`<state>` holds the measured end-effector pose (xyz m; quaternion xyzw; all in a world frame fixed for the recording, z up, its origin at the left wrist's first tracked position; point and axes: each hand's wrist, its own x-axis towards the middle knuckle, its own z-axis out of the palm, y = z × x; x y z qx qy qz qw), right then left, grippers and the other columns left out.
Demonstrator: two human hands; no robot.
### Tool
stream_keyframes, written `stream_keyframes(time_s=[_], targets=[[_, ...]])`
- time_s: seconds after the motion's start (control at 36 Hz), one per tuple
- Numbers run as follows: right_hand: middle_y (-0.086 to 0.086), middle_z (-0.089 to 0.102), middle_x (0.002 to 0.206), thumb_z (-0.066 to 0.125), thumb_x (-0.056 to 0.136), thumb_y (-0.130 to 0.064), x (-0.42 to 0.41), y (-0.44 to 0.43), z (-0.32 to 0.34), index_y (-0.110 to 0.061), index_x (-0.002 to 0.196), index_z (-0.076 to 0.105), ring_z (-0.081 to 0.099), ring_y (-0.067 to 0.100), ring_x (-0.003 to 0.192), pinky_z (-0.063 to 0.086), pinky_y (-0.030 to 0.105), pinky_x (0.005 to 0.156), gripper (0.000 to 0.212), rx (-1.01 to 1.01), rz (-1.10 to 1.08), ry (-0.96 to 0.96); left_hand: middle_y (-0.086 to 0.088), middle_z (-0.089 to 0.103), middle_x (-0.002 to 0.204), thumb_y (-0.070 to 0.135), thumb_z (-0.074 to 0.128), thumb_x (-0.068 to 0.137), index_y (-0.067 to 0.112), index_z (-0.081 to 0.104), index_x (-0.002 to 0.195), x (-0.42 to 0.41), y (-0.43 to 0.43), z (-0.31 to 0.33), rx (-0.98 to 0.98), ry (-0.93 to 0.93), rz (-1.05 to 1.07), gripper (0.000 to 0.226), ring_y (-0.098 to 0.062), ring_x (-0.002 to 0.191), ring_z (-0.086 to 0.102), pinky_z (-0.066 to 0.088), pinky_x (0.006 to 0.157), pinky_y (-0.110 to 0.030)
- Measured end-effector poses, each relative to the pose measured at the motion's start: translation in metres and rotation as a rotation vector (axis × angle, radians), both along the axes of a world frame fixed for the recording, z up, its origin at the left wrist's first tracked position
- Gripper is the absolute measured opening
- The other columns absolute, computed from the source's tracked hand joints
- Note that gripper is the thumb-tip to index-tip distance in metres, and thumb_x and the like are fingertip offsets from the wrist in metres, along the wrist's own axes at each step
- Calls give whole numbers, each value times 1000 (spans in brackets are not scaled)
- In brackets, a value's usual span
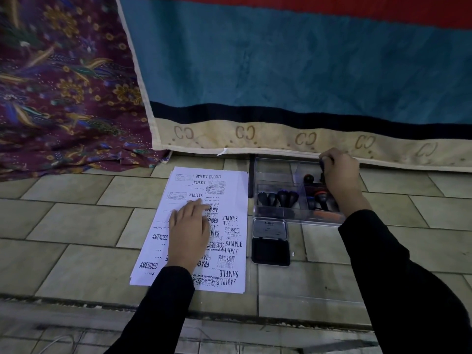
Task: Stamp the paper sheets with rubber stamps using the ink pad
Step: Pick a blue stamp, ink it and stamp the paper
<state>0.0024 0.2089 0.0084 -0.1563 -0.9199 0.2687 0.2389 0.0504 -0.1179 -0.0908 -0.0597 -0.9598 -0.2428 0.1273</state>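
In the head view, a stack of paper sheets (231, 200) is seen at the centre of the frame on a tiled floor (76, 221), its top sheet already crowded with black impressions such as "SAMPLE", "AMENDED" and "FAX OUT". The left hand (189, 233) is laid flat and open on the middle of the top sheet, fingers spread, so that the stack is pinned in place.

Just right of the sheets, an ink pad (270, 251) is set with its lid (270, 227) folded back, the dark pad exposed towards the lower edge. Directly above it in the frame a clear plastic box (278, 172) is placed, in which several dark-handled rubber stamps (278, 198) are stored in compartments. The right hand (341, 175) is positioned over the box's right side, fingers curled around something dark at its upper edge; it appears to be a stamp handle, though this cannot be confirmed. A striped blanket (281, 72) and a patterned cloth (63, 85) fill the upper half of the frame.

The step in hand is judged to be the choosing or exchanging of a stamp at the box. Next, a stamp would need to be carried to the open pad, pressed face-down for ink, then brought to one of the few blank patches remaining on the sheet.
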Motion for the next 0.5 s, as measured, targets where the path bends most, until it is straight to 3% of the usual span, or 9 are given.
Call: stream_keyframes(time_s=[0.03, 0.14, 0.22, 0.36, 0.5], targets=[[17, 68, 97, 50, 92, -9, 5, -2, 3, -2, 97, 66, 61, 30, 92, 39, 25, 76, 19, -46, 2, 54, 5, 50, 136, 16, 47, 92, 23, 57, 119, 0, 0, 0, 1, 2, 0, 29, -16, 129, 39, 21, 113, -44], [1, 66, 84, 69, 82, -20, 26, -21, 14, -10, 94, 66, 60, 13, 73, 40, 6, 59, 16, -288, 20, 147, 5, 50, 136, 16, 47, 92, 23, 57, 118, 0, 0, 0, 3, 4, -1, 28, -16, 129, 39, 20, 113, -44], [2, 68, 89, 72, 79, -11, 45, -41, 16, -17, 95, 61, 65, 12, 78, 53, 15, 67, 20, -463, 165, 134, 4, 50, 137, 15, 47, 92, 23, 57, 118, 1, 0, 0, 24, 1, -3, 29, -17, 130, 39, 18, 114, -44], [-15, 65, 93, 69, 80, -16, 87, -85, 7, -21, 106, 59, 63, -1, 83, 55, 18, 74, 28, -418, 310, 24, 6, 51, 136, 14, 50, 90, 26, 60, 115, -3, -5, -1, 133, -29, -25, 29, -13, 130, 40, 15, 116, -42], [-9, 67, 90, 70, 82, -13, 123, -110, -15, -19, 100, 62, 63, -6, 76, 46, 3, 69, 21, -300, 424, 44, 2, 54, 133, 13, 56, 88, 24, 63, 110, -10, -8, 6, 213, -92, -56, 25, -15, 124, 46, 21, 113, -45]])
